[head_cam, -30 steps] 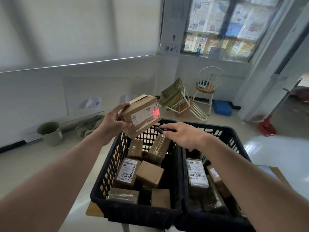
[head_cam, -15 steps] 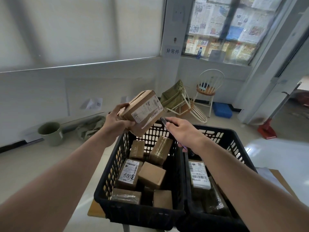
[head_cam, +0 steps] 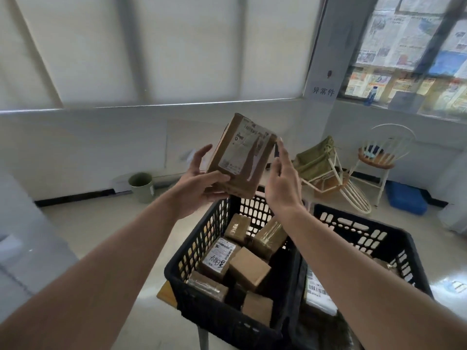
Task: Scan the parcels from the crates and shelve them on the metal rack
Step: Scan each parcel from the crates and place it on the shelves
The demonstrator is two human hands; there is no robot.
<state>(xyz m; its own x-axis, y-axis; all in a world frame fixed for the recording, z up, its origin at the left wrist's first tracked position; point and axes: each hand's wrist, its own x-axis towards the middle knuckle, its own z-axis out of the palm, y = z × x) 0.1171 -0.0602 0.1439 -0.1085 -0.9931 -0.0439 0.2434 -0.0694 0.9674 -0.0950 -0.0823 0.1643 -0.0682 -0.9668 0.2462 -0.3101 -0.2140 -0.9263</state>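
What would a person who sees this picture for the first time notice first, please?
First, the cardboard parcel raised at the centre, its label towards the camera, gripped from below by the left hand, while the right hand touches its right edge. Below them stand two black crates side by side, holding more small parcels. Behind, at the right, a window covered with newspapers catches the eye.

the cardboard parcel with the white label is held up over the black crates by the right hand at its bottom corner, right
Not quite. The head view shows the left hand holding the cardboard parcel at its bottom corner, above the black crates. The right hand is only raised beside the parcel's right edge, with a dark object in its fingers.
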